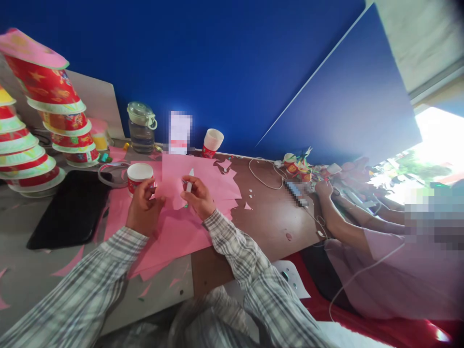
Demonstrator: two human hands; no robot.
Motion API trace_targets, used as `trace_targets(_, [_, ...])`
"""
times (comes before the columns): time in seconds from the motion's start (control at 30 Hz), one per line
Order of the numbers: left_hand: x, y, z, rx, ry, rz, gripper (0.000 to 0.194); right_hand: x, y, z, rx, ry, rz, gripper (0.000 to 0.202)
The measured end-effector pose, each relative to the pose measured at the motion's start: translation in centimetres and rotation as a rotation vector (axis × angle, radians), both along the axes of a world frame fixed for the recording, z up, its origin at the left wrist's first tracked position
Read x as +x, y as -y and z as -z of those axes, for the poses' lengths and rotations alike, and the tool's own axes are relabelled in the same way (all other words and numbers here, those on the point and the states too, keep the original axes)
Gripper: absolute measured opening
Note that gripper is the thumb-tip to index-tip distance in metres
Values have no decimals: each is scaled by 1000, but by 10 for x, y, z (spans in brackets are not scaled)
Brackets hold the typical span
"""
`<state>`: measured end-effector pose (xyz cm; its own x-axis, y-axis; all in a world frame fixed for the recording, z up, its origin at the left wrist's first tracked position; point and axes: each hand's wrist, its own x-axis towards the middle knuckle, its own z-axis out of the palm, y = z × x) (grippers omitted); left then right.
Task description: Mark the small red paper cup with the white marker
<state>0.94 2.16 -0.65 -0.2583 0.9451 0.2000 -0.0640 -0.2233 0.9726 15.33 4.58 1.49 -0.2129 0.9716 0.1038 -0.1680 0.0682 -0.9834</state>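
Note:
My left hand (145, 209) is closed on the left edge of a small pink paper piece (171, 191), holding it up above the table. My right hand (198, 195) pinches a slim white pen-shaped tool (190, 180) with its narrow end upward, beside the paper's right edge. Whether my right fingers also touch that paper is unclear. Beneath both hands lie several overlapping pink paper sheets (184, 232). Just behind my left hand stands a red paper cup (139, 173) with a white top.
Stacked red cups (70, 123) rise at the left, near a black tablet-like slab (68, 212). A lidded glass jar (141, 130) and another cup (212, 141) stand by the blue partition (217, 63). At right, a co-worker's arms (340, 217) reach over the table near a phone (295, 193) and cable.

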Motion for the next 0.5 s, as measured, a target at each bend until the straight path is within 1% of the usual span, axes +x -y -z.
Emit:
trace_targets(0.13, [-1, 0, 0, -30, -30, -9, 53, 1, 0, -4, 15, -3, 79, 41])
trace_targets(0.27, [-2, -1, 5, -103, -90, 44, 53, 8, -5, -7, 86, 52, 143, 35])
trace_targets(0.37, [-3, -2, 13, -129, -160, 56, 49, 16, -8, -13, 183, 213, 160, 33])
trace_targets(0.43, [-3, -2, 16, -130, -187, 77, 45, 18, -8, -21, 274, 373, 126, 35])
trace_targets(0.5, [-2, -2, 17, -132, -211, 101, 43, 13, -10, -31, 388, 538, 65, 40])
